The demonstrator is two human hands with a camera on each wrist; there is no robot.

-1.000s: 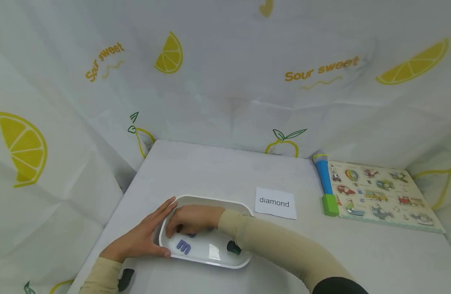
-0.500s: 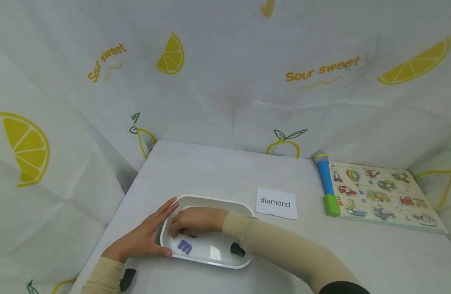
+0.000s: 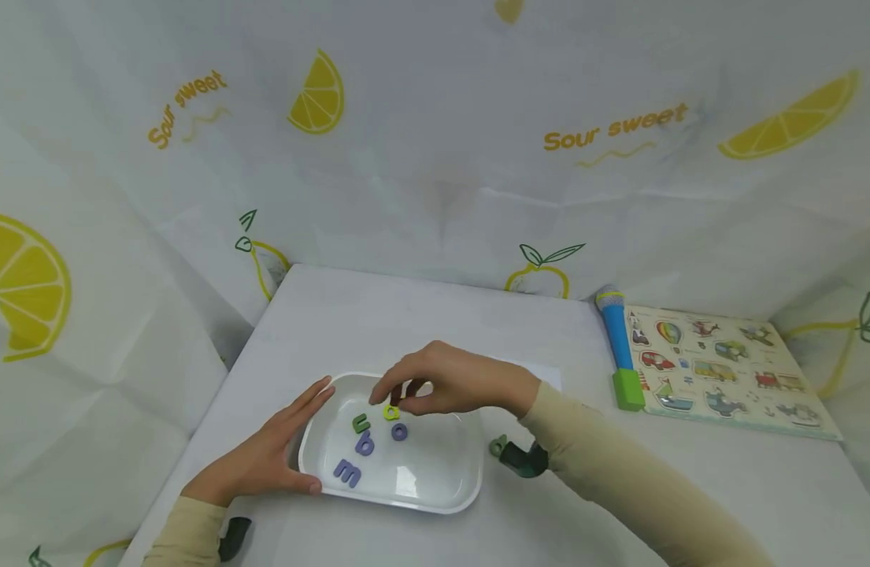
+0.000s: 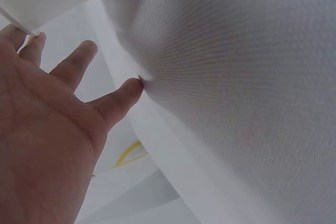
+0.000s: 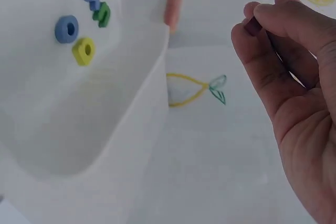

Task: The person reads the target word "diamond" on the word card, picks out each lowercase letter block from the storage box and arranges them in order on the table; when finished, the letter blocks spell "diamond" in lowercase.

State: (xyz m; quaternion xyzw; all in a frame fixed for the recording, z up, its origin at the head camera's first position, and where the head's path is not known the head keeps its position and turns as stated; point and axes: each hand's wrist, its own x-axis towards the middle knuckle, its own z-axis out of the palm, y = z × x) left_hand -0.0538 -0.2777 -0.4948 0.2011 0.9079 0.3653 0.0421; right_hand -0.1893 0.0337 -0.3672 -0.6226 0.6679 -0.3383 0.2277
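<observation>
In the head view my right hand (image 3: 452,382) is over the back rim of the white tray (image 3: 442,510). Its thumb and fingertips pinch a small dark red piece (image 5: 253,27), mostly hidden by the fingers. The left hand (image 3: 261,457) spreads straight fingers along the tray's left end, its thumb at the front corner. In the tray lie a purple letter m (image 3: 347,473), a purple b (image 3: 364,443), a purple o (image 3: 399,431), a green n (image 3: 361,424) and a yellow letter (image 3: 391,412). Right of the tray sits a green letter (image 3: 498,446).
Behind the right wrist, a white card (image 3: 550,376) is mostly covered. A blue toy microphone (image 3: 617,335) with a green block-shaped end (image 3: 628,390) lies beside a picture puzzle board (image 3: 732,370) at the right. A lemon-print curtain (image 3: 435,142) rises behind the white table (image 3: 378,315).
The right hand has risen from the tray's floor and moved right, carrying the dark red piece. Letters beneath it now show, and its forearm covers most of the card. The left hand stays put.
</observation>
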